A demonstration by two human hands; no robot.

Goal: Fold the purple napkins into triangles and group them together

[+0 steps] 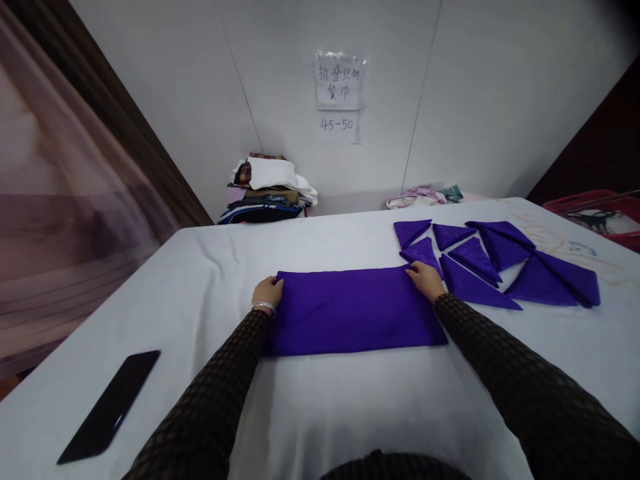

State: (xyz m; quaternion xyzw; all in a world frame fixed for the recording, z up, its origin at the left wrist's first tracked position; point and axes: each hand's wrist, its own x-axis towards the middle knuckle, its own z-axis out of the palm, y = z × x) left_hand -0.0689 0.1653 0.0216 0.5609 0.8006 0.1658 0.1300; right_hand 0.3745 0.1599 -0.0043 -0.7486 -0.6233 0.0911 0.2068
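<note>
A purple cloth [353, 310], folded into a long rectangle, lies flat on the white table [215, 267] in front of me. My left hand [268, 292] rests at its far left corner with the fingers curled onto the cloth edge. My right hand [425, 278] pinches the far right corner of the same cloth. Both arms wear dark checked sleeves, and a bracelet circles my left wrist.
Several purple cloths folded into triangles [493, 263] lie to the right. A black phone [111, 405] lies near the front left edge. A pile of folded fabrics [267, 190] stands at the back by the wall, more cloth [425, 195] at back right, a red basket [600, 213] far right.
</note>
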